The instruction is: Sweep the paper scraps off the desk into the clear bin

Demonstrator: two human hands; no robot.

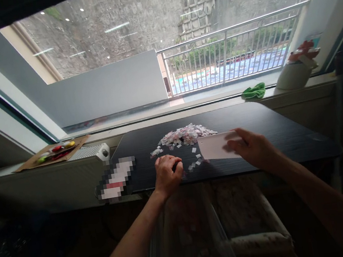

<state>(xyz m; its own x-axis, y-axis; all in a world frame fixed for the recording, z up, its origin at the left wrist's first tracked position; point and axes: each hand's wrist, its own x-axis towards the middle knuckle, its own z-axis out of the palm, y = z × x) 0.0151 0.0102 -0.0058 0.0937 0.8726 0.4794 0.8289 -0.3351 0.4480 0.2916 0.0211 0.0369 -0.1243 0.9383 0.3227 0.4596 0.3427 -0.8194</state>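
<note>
My right hand (pixel 253 145) grips a thin, pale pinkish-white card (pixel 214 147) by its right end, holding it tilted over the dark table (pixel 238 117). The card's left edge is close to a heap of small whitish square pieces (pixel 188 134). Fingers curled, my left hand (pixel 168 173) rests at the table's front edge; whatever it may hold is hidden. A few loose square pieces (pixel 195 164) lie between my two hands.
Below the table's front edge stands a clear plastic bin (pixel 226 251), beside a pale padded stool (pixel 262 238). On the sill are a green cloth (pixel 254 91) and a white jug (pixel 294 73). Brown cardboard with colourful items (pixel 56 150) lies left, near a pixelated patch (pixel 117 179).
</note>
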